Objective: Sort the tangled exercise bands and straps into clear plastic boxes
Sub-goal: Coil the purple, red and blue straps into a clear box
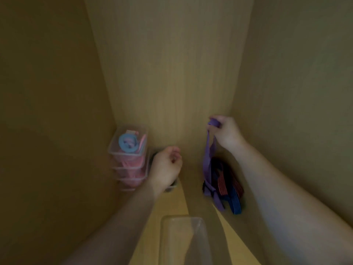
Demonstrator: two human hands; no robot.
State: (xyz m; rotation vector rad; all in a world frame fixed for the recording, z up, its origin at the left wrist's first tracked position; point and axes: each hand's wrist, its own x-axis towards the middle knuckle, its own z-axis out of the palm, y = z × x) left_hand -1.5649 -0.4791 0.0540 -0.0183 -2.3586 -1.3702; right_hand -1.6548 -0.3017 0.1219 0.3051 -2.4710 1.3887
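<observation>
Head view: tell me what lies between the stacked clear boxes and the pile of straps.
In the head view, the left hand lies there, over a partly hidden clear box, then bare wooden shelf up to the pile of straps.

Purple strap (209,155) hanging taut above tangled pile (227,180), stacked clear boxes (129,159) left

back panel (168,64) — pale wood (dimly lit) | shelf floor (172,203) — same wood

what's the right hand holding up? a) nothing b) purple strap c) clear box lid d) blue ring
b: the right hand pinches the top of the purple strap, which hangs down to the pile of striped bands.
</observation>
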